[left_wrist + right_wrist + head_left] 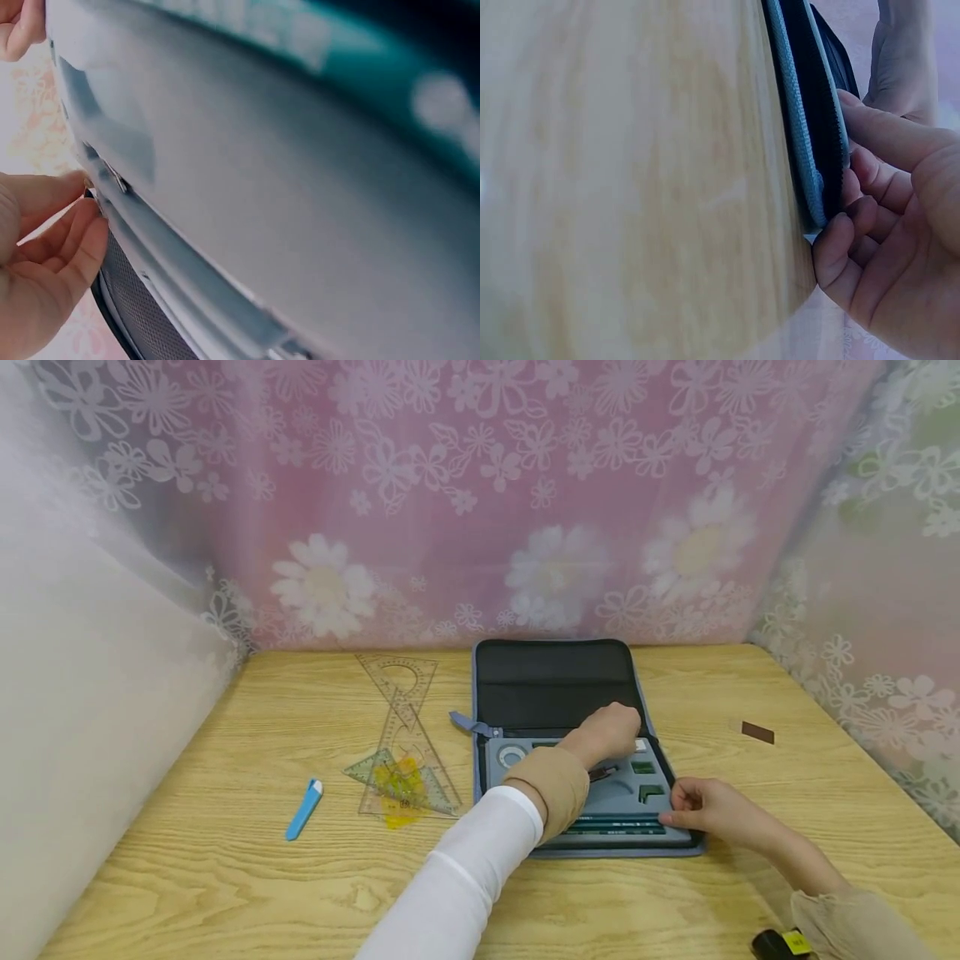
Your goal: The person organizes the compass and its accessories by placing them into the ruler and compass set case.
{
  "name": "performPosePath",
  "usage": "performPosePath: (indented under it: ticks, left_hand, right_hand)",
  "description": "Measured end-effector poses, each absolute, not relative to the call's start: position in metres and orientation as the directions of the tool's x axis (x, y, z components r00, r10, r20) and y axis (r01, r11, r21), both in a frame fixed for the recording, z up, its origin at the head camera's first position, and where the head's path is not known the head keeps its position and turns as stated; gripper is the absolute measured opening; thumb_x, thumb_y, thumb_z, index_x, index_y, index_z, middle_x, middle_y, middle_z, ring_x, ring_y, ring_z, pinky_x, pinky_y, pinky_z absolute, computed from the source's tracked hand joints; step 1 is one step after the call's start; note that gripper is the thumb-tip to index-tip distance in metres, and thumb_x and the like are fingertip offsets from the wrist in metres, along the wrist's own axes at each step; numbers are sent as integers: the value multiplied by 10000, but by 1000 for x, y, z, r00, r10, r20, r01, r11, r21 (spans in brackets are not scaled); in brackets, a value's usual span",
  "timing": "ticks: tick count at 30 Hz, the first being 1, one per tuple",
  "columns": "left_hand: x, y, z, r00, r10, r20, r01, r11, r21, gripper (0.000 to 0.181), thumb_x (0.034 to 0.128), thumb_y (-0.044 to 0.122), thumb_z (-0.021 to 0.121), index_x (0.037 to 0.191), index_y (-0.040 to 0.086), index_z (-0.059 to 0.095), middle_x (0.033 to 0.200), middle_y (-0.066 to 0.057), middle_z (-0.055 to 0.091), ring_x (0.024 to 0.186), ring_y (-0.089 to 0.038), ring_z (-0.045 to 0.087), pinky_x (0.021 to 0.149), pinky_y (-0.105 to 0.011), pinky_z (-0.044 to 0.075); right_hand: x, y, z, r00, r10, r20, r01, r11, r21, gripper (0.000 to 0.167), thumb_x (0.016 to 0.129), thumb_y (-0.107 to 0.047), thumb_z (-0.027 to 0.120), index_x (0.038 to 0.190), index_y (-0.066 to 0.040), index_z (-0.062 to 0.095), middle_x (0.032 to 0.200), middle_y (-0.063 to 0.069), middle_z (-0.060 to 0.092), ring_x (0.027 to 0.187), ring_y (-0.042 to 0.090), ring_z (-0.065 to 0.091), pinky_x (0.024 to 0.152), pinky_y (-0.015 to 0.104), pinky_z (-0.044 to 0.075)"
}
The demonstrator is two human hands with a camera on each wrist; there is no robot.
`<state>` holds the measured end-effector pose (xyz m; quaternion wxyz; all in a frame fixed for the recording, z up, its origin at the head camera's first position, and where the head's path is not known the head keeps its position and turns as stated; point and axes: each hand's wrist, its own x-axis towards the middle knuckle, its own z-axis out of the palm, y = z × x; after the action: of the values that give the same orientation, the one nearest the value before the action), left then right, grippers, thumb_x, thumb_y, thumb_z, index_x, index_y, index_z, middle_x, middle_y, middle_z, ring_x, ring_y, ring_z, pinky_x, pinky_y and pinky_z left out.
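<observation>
An open zip case (555, 672) lies on the table, its black lid folded back and a grey moulded tray (609, 800) in its near half. My left hand (611, 731) reaches across to the tray's far right part, beside a white piece. In the left wrist view, that hand (49, 255) pinches the edge of the tray (262, 165) between thumb and fingertips; anything small between them is hidden. My right hand (712, 810) holds the near right side, thumb on top. The right wrist view shows this hand's (900, 217) curled fingers against the zipped edge (806, 127).
Left of the case lie clear set squares (401, 718), with green and yellow templates (401, 785) and a blue cutter (304, 810). A brown strip (758, 732) lies at right. A black object with a yellow label (780, 944) sits at the near right edge.
</observation>
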<state>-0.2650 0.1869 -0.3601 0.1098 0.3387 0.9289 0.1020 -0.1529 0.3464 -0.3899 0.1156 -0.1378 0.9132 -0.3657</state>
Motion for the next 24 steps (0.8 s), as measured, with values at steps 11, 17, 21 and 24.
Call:
performPosePath:
  ticks: [11, 17, 21, 24]
  left_hand:
    - [-261, 190, -360, -752, 655, -74, 633, 749, 197, 119, 918, 169, 584, 828, 167, 662, 716, 46, 571, 628, -82, 524, 562, -222, 405]
    - [-261, 188, -359, -752, 653, -92, 628, 752, 199, 94, 917, 170, 589, 869, 171, 670, 729, 43, 580, 631, -80, 530, 567, -224, 408]
    - [-262, 187, -360, -748, 658, -85, 638, 748, 185, 95, 921, 171, 583, 887, 179, 671, 746, 51, 583, 651, -78, 528, 586, -227, 408]
    - [-262, 187, -360, -741, 665, -93, 642, 743, 190, 124, 928, 166, 568, 840, 182, 653, 718, 47, 566, 639, -86, 522, 578, -232, 400]
  right_hand:
    - [-152, 346, -391, -936, -339, -93, -185, 701, -689, 266, 843, -239, 684, 764, -80, 487, 641, -46, 392, 559, 38, 342, 491, 235, 295]
    - [-153, 345, -390, -935, -344, -88, -191, 696, -692, 262, 845, -233, 682, 763, -77, 488, 640, -49, 389, 555, 35, 338, 486, 234, 295]
    - [-153, 345, -391, -937, -336, -91, -186, 705, -684, 264, 843, -241, 683, 767, -78, 491, 651, -44, 394, 563, 43, 348, 492, 235, 296]
    - [-152, 345, -390, -940, -324, -104, -173, 718, -674, 269, 840, -253, 686, 769, -80, 493, 656, -38, 393, 571, 51, 356, 496, 239, 292]
